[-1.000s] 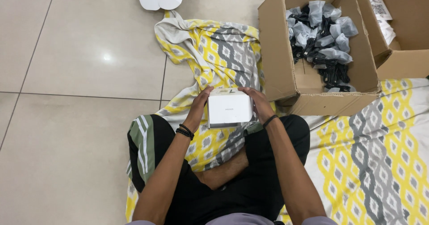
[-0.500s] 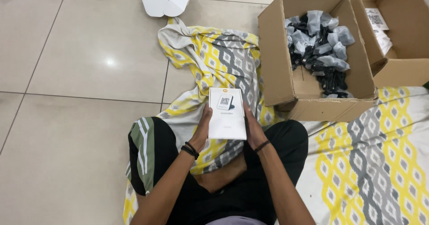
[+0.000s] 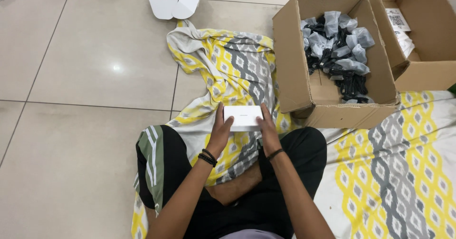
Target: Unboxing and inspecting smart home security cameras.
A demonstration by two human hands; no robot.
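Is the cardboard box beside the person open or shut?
Open: the cardboard box has its flaps up, showing bagged black items inside.

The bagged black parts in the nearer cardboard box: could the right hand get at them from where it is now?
Probably yes. The box stands open-topped just ahead of the right hand, with nothing between them. But that hand, with the left hand, holds a small white box, so the parts would need a freed hand.

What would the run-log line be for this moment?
left hand: holds white box | right hand: holds same box | near: open carton of bagged black parts | under: patterned cloth
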